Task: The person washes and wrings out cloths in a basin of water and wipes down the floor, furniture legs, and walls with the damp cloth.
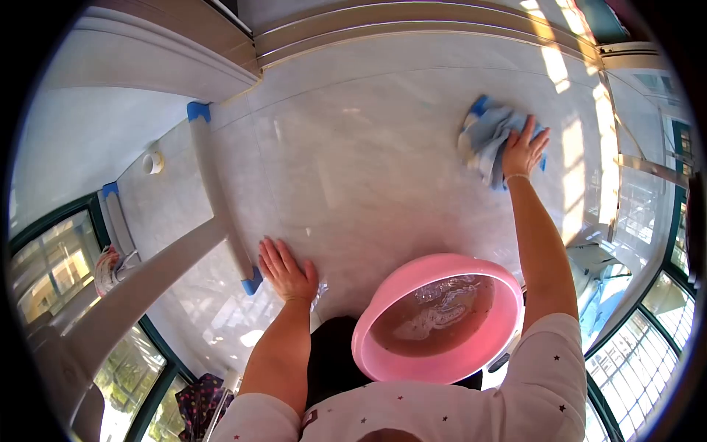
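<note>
My right hand (523, 152) presses a crumpled blue and white cloth (487, 140) against the pale tiled floor (353, 147), its fingers spread over the cloth's right side. On the left, my left hand (286, 269) lies flat on the same tiles with fingers stretched out and nothing held. Between my arms, close to my body, stands a pink basin (366, 324) of murky brownish water (434, 313) with some foam on its surface.
A metal rack leg with a blue-capped foot bar (213, 184) stands left of my left hand. Sliding-door tracks (412, 22) run along the far edge. A short white pipe (152, 163) sticks up at left. Sunlit strips fall at right, near a glass panel (641, 191).
</note>
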`<state>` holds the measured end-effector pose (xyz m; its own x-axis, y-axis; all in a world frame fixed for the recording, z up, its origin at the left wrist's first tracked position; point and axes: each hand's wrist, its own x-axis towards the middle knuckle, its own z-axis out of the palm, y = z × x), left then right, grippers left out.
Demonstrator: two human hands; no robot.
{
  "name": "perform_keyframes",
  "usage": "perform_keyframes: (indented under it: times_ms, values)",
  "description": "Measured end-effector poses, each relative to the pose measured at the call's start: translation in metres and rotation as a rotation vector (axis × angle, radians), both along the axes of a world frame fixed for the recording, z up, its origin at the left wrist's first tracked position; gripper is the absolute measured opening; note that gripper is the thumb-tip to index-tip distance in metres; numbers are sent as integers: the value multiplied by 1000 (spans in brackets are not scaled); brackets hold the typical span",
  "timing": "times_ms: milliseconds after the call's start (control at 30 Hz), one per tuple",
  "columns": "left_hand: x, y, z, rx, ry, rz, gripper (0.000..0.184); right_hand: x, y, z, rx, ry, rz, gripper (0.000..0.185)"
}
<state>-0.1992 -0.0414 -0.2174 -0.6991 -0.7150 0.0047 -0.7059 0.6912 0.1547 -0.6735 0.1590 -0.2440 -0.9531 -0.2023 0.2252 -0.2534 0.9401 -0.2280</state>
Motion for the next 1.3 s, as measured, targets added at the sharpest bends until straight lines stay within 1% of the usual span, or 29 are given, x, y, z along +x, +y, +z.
perform_keyframes:
  times_ms: [33, 133, 167, 200, 233, 267, 300, 333, 367, 400, 433, 533, 567, 633, 667, 700, 733, 767, 833, 933, 1000, 1067, 1133, 1200, 1233, 1300]
  values:
    - [0, -1, 0, 12, -1, 2, 74, -16, -11, -4, -105, 11, -236, 58]
    - [2, 1, 1, 49, -15, 14, 75, -7, -75, -7, -99, -88, -457, 62]
    - [2, -1, 1, 56, -17, 18, 75, 13, -101, -12, -117, -44, -377, 67]
    - [2, -3, 1, 60, -22, 16, 75, 35, -126, -13, -77, -4, -264, 71]
    - [2, -2, 2, 66, -26, 16, 74, 60, -149, -7, -29, -16, -100, 75]
    - [2, -2, 2, 72, -27, 19, 73, 83, -170, -8, -4, 31, 85, 78]
    - [2, -2, 3, 88, -37, 29, 74, 103, -190, -5, -24, 18, 242, 78]
    - [2, -3, 3, 92, -31, 28, 75, 121, -207, 0, 9, 8, 385, 77]
    - [2, -3, 3, 96, -25, 27, 75, 139, -224, 7, -34, 15, 520, 73]
    - [3, -4, 3, 99, -22, 23, 75, 157, -241, 14, -33, -34, 623, 70]
    - [4, -4, 3, 99, -15, 19, 76, 172, -252, 19, -33, -83, 723, 67]
    - [5, -5, 1, 97, 4, 18, 77, 202, -263, 15, -2, -105, 1161, 63]
    - [4, -5, 1, 101, 9, 19, 77, 205, -257, 12, -86, -121, 1202, 66]
    - [5, -5, 1, 119, -3, 22, 77, 185, -238, 11, -65, -169, 1216, 68]
    - [7, -5, 1, 120, -5, 20, 77, 168, -229, 7, -81, -69, 1105, 70]
    - [7, -6, 0, 121, -4, 23, 77, 146, -222, 11, -101, -35, 976, 72]
    - [7, -5, -1, 124, -4, 27, 77, 125, -222, 6, -100, 1, 777, 73]
    - [7, -5, -1, 127, -1, 29, 77, 103, -226, -1, -100, 37, 617, 68]
    - [8, -4, 0, 142, -21, 40, 77, 82, -252, -12, -58, 131, 424, 62]
    - [10, -5, -2, 143, -42, 45, 80, 106, -308, -14, -90, 72, 524, 62]
    - [7, -5, -1, 139, -37, 43, 79, 143, -340, -5, -54, 27, 774, 64]
    - [7, -5, 0, 132, -10, 39, 79, 186, -356, 4, -87, -119, 912, 63]
    - [6, -6, -1, 122, 5, 33, 79, 204, -350, 13, -57, -118, 881, 60]
    - [8, -5, -1, 120, -4, 23, 79, 204, -322, 18, -22, -145, 1157, 56]
    - [8, -4, -2, 102, -16, 28, 76, 207, -302, 20, -14, -163, 1304, 56]
    - [6, -3, 3, 99, -24, 19, 76, 204, -261, 26, 17, -215, 1589, 56]
